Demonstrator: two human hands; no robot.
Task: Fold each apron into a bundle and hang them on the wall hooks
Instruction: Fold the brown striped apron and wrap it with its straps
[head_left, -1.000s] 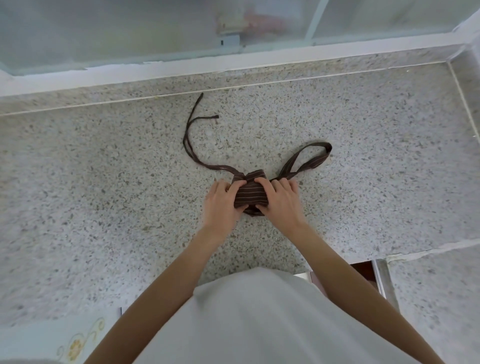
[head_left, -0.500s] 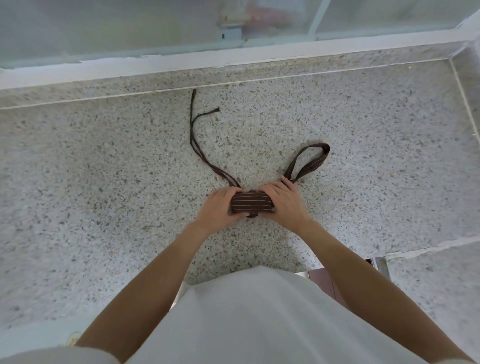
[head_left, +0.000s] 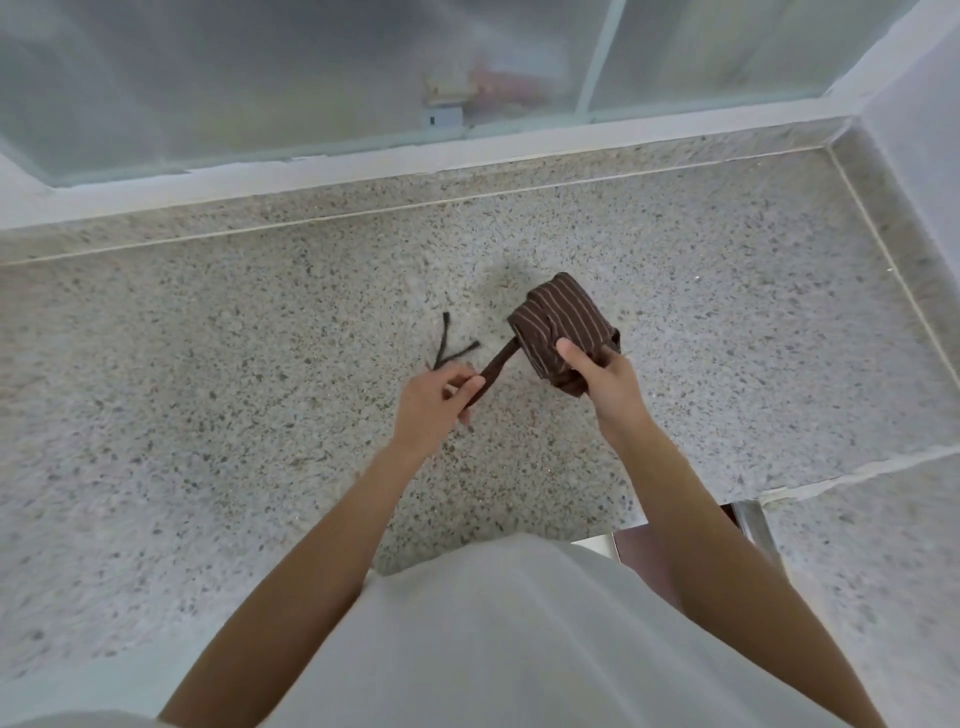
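Observation:
A brown apron with thin pale stripes is rolled into a tight bundle (head_left: 563, 325), lifted above the speckled counter (head_left: 208, 395). My right hand (head_left: 602, 384) grips the bundle from below, thumb on its near face. My left hand (head_left: 436, 402) is closed on the apron's dark ties (head_left: 498, 361), which run taut from the bundle's left side into my fist. The loose tie ends (head_left: 452, 345) stick out beyond my left hand. No wall hooks are in view.
A frosted window (head_left: 311, 78) with a white sill runs along the back of the counter. A white wall (head_left: 924, 156) closes the right side. A gap with a metal edge (head_left: 753, 525) opens at the counter's front right.
The bundle lay on the counter under both hands; now my right hand has lifted it, and my left hand has gathered the ties that lay spread on the counter.

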